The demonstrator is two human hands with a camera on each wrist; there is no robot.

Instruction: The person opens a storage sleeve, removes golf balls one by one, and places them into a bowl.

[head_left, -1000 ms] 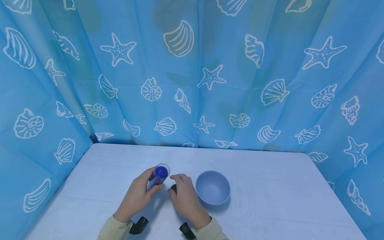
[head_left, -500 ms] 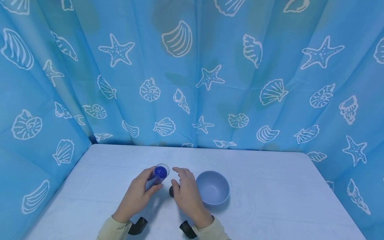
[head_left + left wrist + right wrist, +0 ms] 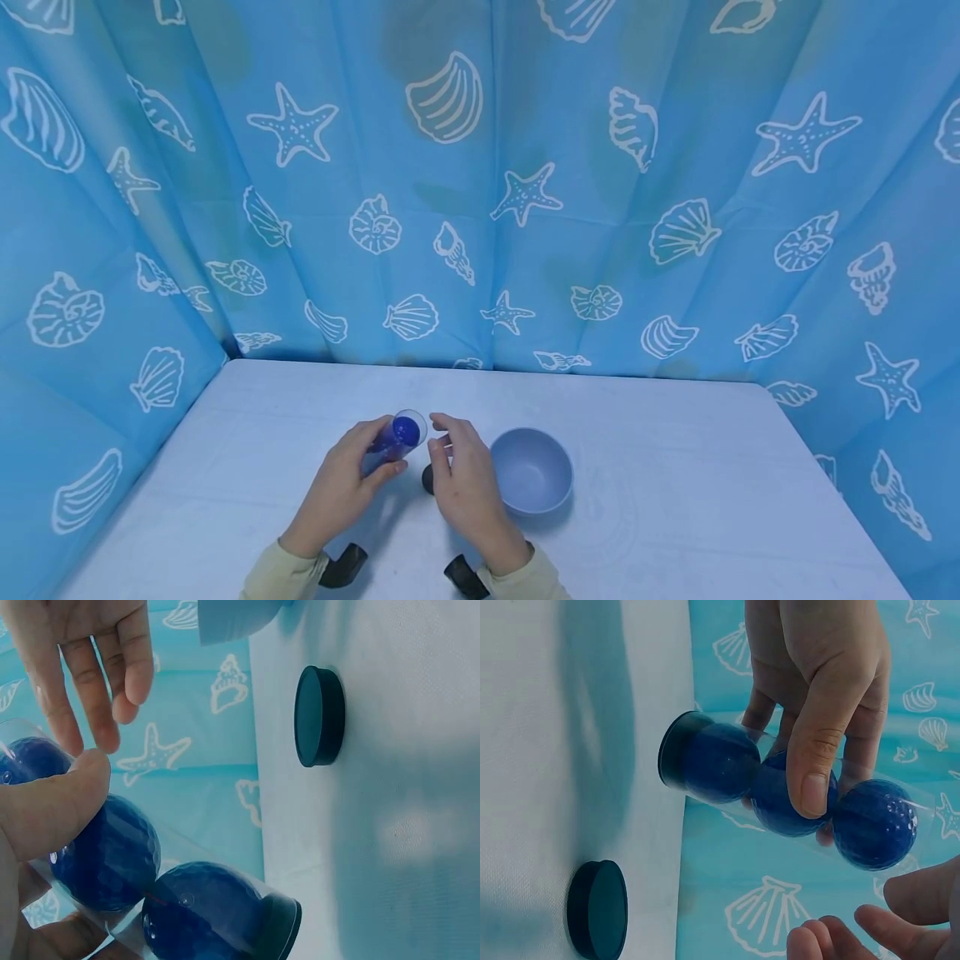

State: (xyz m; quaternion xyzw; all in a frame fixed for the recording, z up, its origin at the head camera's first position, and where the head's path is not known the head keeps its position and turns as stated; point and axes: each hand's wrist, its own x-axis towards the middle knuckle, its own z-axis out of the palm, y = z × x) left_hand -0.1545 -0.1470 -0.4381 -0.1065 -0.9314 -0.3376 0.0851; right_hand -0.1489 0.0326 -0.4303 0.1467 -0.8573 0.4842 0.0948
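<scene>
My left hand point(image 3: 337, 479) grips a clear plastic tube point(image 3: 388, 451), thumb on one side and fingers on the other. Several blue dimpled golf balls point(image 3: 874, 825) sit in a row inside it. A dark cap point(image 3: 676, 750) closes the tube's lower end, while the upper end is uncovered and leans towards my right hand point(image 3: 470, 492). That hand holds nothing; its fingers are loosely extended beside the tube's mouth. Below, a loose black cap point(image 3: 321, 716) lies on the table, partly hidden by the right hand in the head view.
A round lavender bowl point(image 3: 531, 472) stands just right of my right hand on the white-covered table point(image 3: 675, 483). Black straps or mounts point(image 3: 345, 565) show at both wrists. Behind the table hangs a blue curtain point(image 3: 465, 208) with shell and starfish prints.
My right hand has left the black cap on the table and moved up and slightly forward to the tube's mouth. The tube now tilts a little more to the right.
</scene>
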